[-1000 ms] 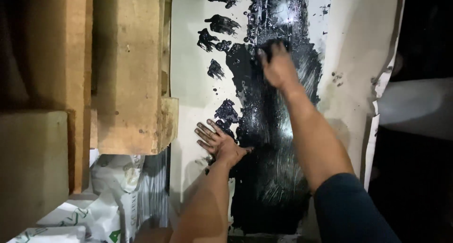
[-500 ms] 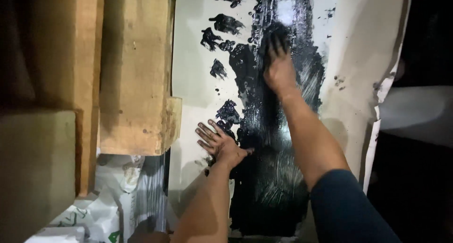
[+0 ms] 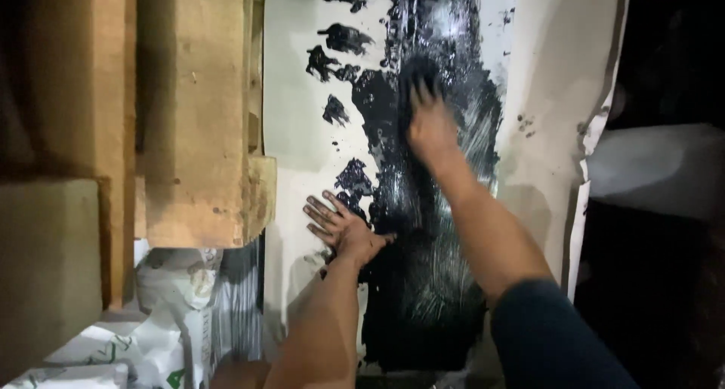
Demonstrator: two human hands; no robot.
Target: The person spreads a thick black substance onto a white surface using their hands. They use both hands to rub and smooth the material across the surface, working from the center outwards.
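While the broad glossy black smear of wet paint (image 3: 423, 230) runs down the centre of the pale white sheet (image 3: 291, 117), the right hand (image 3: 429, 121) presses flat into its upper part with fingers together, judged to be mid-spreading. Left hand (image 3: 343, 226), fingers splayed, pins the sheet beside the rough wooden pallet (image 3: 196, 109) at left; the next stroke calls for steady pressure.

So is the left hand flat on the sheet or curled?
Flat: the left hand lies palm-down, fingers spread, on the white sheet.
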